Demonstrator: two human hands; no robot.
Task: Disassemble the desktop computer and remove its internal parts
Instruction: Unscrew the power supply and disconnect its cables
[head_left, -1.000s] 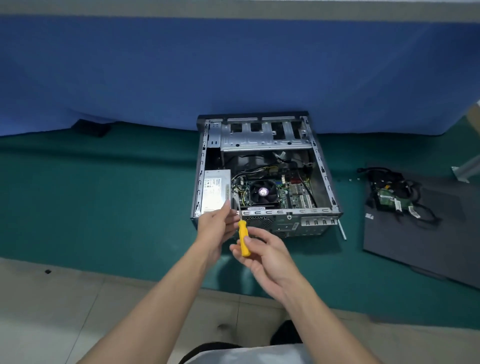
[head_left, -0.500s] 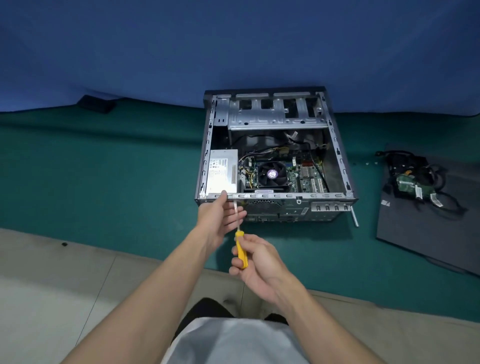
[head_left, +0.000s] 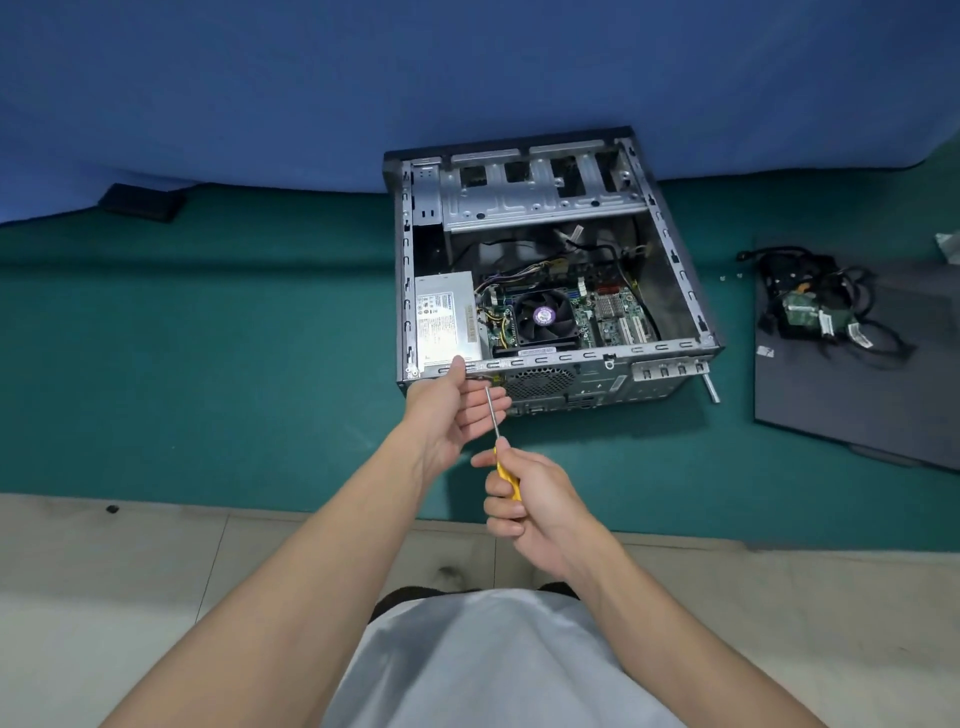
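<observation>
A blue fabric backdrop hangs behind a green mat spread over pale floor tiles, under soft, even light.

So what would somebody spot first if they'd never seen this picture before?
Probably the open grey metal computer case lying on the green mat, with its round black fan and purple sticker showing inside. Just in front of it, the right hand holds a yellow-handled screwdriver whose thin shaft rests against the open left hand. Off to the right, a tangle of black cables sits on a dark flat panel.
</observation>
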